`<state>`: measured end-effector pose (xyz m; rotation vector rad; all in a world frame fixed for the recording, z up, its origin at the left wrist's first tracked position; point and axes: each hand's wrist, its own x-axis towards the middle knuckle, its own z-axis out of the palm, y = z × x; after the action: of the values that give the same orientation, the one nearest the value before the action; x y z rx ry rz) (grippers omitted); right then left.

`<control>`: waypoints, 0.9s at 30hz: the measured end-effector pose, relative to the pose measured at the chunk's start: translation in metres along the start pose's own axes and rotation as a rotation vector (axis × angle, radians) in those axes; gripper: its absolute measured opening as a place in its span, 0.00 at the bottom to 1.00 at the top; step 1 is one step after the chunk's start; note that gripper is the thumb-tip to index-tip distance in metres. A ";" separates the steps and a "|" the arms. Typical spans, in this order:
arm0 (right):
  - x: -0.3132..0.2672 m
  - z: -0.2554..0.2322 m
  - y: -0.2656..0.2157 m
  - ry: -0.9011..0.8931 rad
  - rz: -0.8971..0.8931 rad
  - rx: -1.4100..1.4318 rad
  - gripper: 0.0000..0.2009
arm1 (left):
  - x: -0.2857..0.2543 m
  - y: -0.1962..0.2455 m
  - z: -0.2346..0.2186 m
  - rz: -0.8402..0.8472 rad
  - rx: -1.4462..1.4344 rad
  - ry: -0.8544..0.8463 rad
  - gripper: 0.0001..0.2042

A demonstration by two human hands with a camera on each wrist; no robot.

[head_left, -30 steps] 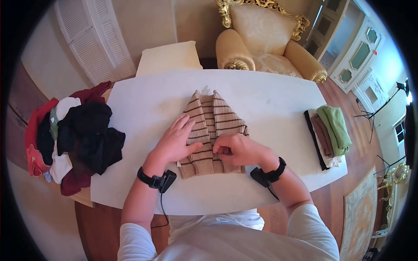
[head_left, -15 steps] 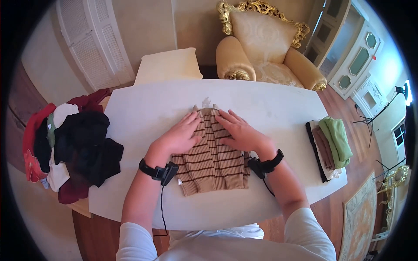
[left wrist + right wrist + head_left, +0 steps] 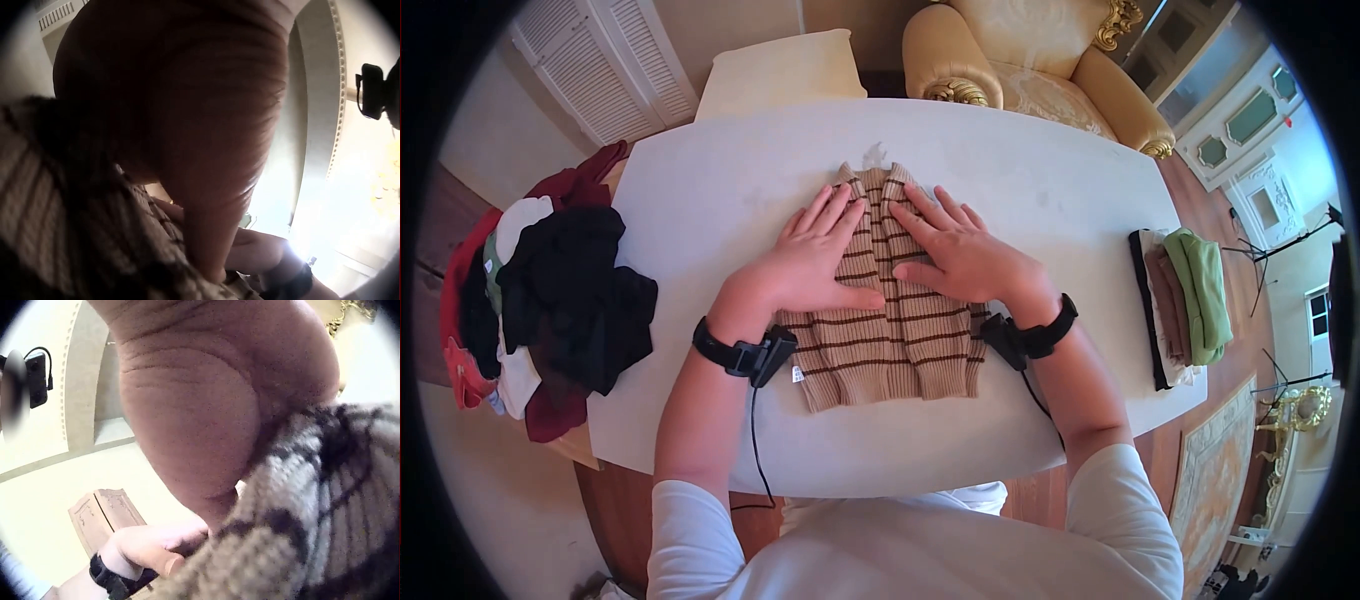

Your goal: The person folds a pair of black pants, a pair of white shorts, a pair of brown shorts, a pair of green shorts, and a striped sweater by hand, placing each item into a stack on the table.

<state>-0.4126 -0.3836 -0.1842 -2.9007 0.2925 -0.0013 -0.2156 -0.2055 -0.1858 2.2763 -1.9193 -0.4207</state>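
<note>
A tan knit sweater with dark brown stripes (image 3: 870,345) lies folded lengthwise on the white table (image 3: 1040,400), its ribbed hem toward the person. My left hand (image 3: 815,255) rests on its left half, fingers straight and spread, thumb pointing to the middle. On the right half my right hand (image 3: 960,250) lies with straight fingers pointing away from the body. Both palms sit against the ribbed knit (image 3: 144,231) in the wrist views. A small white tag (image 3: 797,374) shows at the sweater's lower left edge.
Loose clothes in black (image 3: 570,290), red and white are heaped at the table's left end. A stack of folded garments (image 3: 1195,300), green on the outside, lies at the right end. Beyond the far edge stand a gold armchair (image 3: 1040,100) and a cream-covered seat (image 3: 785,75).
The right hand's curled fingers have left the hem area, moved up the sweater and straightened. The left hand has also shifted farther up, and the sweater's lower part now lies wider.
</note>
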 end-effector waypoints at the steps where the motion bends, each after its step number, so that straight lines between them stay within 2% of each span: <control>1: -0.002 -0.006 -0.003 -0.002 0.002 -0.005 0.41 | -0.002 -0.002 -0.006 0.011 -0.058 0.049 0.58; 3: -0.007 -0.023 0.004 0.010 -0.040 0.154 0.38 | -0.009 -0.011 -0.021 0.032 -0.177 0.144 0.53; 4: -0.010 -0.031 0.008 0.017 -0.059 0.234 0.37 | -0.014 -0.017 -0.029 -0.011 -0.237 0.166 0.48; 6: -0.015 -0.050 0.006 0.007 0.026 0.242 0.30 | -0.024 -0.031 -0.045 -0.093 -0.353 0.212 0.38; 9: -0.017 -0.059 0.008 -0.004 0.114 0.233 0.22 | -0.031 -0.051 -0.057 -0.228 -0.420 0.047 0.22; 12: -0.013 -0.050 0.011 0.012 0.091 0.183 0.17 | -0.023 -0.065 -0.040 -0.320 -0.663 -0.033 0.14; 15: -0.011 -0.042 0.010 0.023 0.099 0.191 0.15 | -0.011 -0.065 -0.026 -0.295 -0.615 -0.107 0.12; 19: -0.009 -0.045 0.005 0.001 0.143 0.200 0.14 | -0.010 -0.059 -0.027 -0.305 -0.580 -0.097 0.13; 22: -0.010 -0.046 0.005 0.018 0.092 0.188 0.15 | -0.012 -0.055 -0.033 -0.331 -0.589 -0.130 0.16; 25: -0.017 -0.064 -0.012 -0.119 0.130 0.151 0.15 | -0.018 -0.048 -0.043 -0.358 -0.582 -0.194 0.19; 27: -0.020 -0.061 -0.018 -0.147 0.033 0.205 0.17 | -0.020 -0.044 -0.047 -0.363 -0.552 -0.219 0.21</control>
<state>-0.4303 -0.3758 -0.1207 -2.6756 0.2954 0.1763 -0.1627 -0.1817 -0.1510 2.2391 -1.2297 -1.1236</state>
